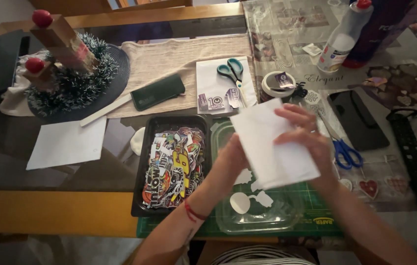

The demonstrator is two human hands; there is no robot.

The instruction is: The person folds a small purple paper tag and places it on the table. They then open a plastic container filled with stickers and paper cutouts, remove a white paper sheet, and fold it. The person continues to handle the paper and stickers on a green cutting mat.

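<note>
White paper sheet (pixel 274 145) held up above the clear plastic container (pixel 260 211), approx. centre-right of my view. Both hands gripping it: left hand (pixel 230 159) pinching the lower-left edge, right hand (pixel 304 135) w/ fingers closed over the upper-right side. Container holds white cut-out shapes. Just left of it, touching or nearly so, black tray (pixel 142 167) full of coloured stickers. Blue scissors (pixel 346 152) lie right of the right hand; teal scissors (pixel 232 71) further back on the surface (pixel 46 211).
</note>
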